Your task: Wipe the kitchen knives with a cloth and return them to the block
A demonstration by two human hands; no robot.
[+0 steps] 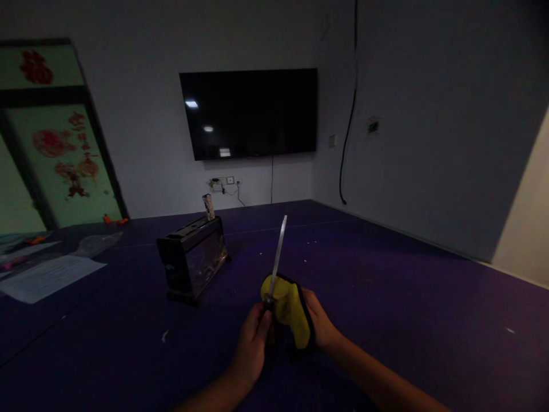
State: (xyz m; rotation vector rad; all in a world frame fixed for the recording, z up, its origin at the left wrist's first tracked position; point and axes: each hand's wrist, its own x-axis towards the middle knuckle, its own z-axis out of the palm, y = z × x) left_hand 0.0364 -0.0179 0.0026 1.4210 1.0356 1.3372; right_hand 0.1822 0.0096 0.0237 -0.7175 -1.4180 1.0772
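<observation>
My left hand (256, 337) is closed round the dark handle of a screwdriver (279, 252), its long metal shaft pointing up and away from me. Close behind and right of the handle is a yellow cloth with a black edge (295, 315). My right hand (319, 320) grips that cloth from its right side; most of its fingers are hidden behind it. The cloth lies against the lower shaft, though whether it is wrapped round it I cannot tell. To the left, a black box-shaped case (174, 266) with a clear-looking side panel stands upright on the purple surface (364, 297).
A patterned upright piece (208, 207) stands at the case's top. Paper sheets (51, 277) and clear plastic (98, 243) lie at far left, near small orange items (107, 218). White scraps (165, 336) dot the surface. A television (253, 114) and a hanging cable (349, 126) are on the walls.
</observation>
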